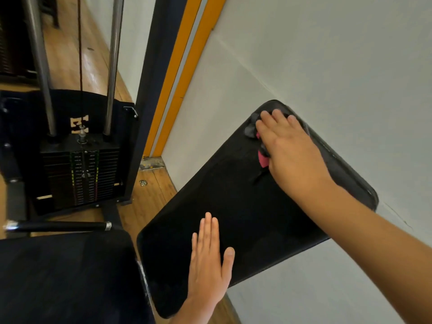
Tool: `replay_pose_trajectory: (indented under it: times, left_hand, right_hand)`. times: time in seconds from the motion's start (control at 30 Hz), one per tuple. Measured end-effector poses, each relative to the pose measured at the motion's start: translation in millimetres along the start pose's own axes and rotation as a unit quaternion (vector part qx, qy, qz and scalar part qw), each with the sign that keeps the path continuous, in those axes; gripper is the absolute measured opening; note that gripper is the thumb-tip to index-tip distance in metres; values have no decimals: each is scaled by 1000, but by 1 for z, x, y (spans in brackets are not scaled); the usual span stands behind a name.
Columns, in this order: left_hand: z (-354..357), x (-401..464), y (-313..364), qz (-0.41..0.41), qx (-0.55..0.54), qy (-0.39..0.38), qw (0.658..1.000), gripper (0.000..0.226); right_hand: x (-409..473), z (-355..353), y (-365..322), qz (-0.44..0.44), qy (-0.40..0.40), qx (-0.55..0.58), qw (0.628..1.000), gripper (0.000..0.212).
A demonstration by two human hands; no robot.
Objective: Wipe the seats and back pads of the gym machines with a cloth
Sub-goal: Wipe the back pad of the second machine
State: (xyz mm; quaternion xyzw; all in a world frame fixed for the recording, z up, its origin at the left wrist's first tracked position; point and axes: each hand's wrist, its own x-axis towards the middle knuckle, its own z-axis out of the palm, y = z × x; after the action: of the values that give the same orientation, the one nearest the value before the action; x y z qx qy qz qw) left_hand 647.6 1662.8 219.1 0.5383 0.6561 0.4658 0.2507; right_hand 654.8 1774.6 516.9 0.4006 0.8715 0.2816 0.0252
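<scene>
Wiping back pad (245, 206): right hand (292, 153) presses cloth (261, 157) at far corner, grip flat; left hand (208, 260) braces, fingers straight. Next: sweep downward.

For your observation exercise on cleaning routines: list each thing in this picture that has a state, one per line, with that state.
back pad: tilted, being wiped near its top corner
cloth: crumpled, pressed on the pad under the right hand
right hand: presses the cloth
left hand: flat on the pad, fingers straight
seat: untouched
weight stack: resting down
</scene>
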Motion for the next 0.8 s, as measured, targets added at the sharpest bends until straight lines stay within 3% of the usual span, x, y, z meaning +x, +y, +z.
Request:
replay_pose_trajectory:
  times: [0.17,0.27,0.33,0.5,0.63,0.8]
  left_hand:
    - [-25,1,7,-20,-4,-83,996,69]
    - [-49,3,15,-26,-31,-125,991,65]
    - [-71,3,15,-32,-66,-134,988,63]
    - [-149,5,9,-85,-262,3,961,45]
    - [-237,10,24,-92,-377,-18,922,41]
    - [-328,4,46,-129,-480,16,868,50]
  right_hand:
    - [-1,19,-26,-28,-35,13,999,71]
    - [-2,10,-50,-33,-122,119,985,72]
    - [-8,7,-67,12,-156,233,960,67]
    - [-20,-3,-106,132,-121,469,865,36]
    - [-18,-39,-143,158,-92,592,785,20]
    - [-6,-107,-179,149,-87,732,660,12]
